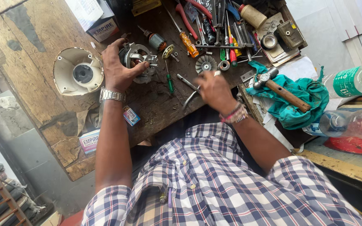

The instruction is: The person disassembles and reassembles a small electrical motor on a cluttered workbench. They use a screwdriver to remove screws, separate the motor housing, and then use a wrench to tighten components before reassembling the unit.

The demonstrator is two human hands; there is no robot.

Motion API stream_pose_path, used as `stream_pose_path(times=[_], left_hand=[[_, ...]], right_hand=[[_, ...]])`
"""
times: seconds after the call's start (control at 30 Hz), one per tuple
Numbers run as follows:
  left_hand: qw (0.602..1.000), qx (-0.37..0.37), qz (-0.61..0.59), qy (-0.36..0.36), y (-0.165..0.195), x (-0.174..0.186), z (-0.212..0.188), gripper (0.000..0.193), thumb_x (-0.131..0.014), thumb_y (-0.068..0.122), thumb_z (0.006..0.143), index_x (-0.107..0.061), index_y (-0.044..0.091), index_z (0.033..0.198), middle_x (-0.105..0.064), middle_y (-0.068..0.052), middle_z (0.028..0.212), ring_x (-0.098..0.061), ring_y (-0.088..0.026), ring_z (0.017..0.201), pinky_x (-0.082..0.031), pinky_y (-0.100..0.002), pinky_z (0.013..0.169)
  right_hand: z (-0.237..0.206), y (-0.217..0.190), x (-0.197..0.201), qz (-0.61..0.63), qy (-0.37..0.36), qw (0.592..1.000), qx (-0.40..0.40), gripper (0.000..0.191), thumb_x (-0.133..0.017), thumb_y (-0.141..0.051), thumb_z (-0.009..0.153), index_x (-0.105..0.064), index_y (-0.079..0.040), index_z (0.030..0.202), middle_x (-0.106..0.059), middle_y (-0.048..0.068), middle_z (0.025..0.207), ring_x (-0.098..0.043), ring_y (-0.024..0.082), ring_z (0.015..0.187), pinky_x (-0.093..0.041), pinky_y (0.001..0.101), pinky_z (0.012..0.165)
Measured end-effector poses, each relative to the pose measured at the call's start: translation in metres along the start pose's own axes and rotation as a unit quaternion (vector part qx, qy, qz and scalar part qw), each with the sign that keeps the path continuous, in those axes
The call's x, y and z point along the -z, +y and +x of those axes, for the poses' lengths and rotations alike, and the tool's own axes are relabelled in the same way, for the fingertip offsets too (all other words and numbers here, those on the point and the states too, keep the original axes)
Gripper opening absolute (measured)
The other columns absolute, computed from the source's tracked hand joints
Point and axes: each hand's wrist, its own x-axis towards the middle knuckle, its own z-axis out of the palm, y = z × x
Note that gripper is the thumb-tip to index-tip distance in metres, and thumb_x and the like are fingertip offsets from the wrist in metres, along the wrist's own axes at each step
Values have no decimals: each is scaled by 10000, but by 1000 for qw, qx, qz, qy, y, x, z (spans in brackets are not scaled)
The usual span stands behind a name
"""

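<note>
Two hands are working on the wooden tabletop (30,62): left hand (118,67) is gripping the stripped motor frame (139,60), right hand (214,90) is closing around pliers (188,90). Rotor (156,41), fan disc (205,63) and cream housing (78,72) are lying apart, so disassembly appears well advanced.

Housing (78,72) left of motor (139,62); hammer (279,88) seemingly on cloth (304,102).

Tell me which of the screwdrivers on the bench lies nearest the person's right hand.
The small green-handled screwdriver, lying just left of the right hand. The orange-handled screwdriver lies farther up the bench, near the tool pile.
</note>
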Motion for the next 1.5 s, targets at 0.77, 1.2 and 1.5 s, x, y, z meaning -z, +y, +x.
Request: stream_pose_path(times=[0.77, 1.2, 1.5], left_hand=[[1000, 8, -26, 9, 9, 10, -2, 962, -906, 561, 674, -549, 71, 1421, -578, -156, 1351, -475, -352, 1311, -422, -506, 1109], [992, 73, -107, 0, 0, 14, 3, 1034, -869, 651, 650, -511, 86, 1438, -586, -156, 1327, -562, -311, 1268, -507, -484, 1071], [993, 64, -101, 7, 5, 17, 4, 1017, -890, 564, 657, -504, 83, 1466, -585, -173, 1313, -583, -328, 1252, -513, -465, 1066]], right_hand=[[72, -6, -20, -79, 82, 992, -54, 108, -655, -38, 922, -744, -59, 979, -653, 125, 987, -674, 271, 885, -595, 381, 719], [47, -7, -22, 484, 77, 838, -241, 143, -739, -61, 977, -777, -39, 1113, -730, 104, 928, -627, 145, 762, -522, 278, 642], [65, -38, -22, 815, -54, 509, -272, 225, -698, -43, 955, -697, 31, 1167, -743, 87, 961, -704, 137, 815, -605, 251, 704]])
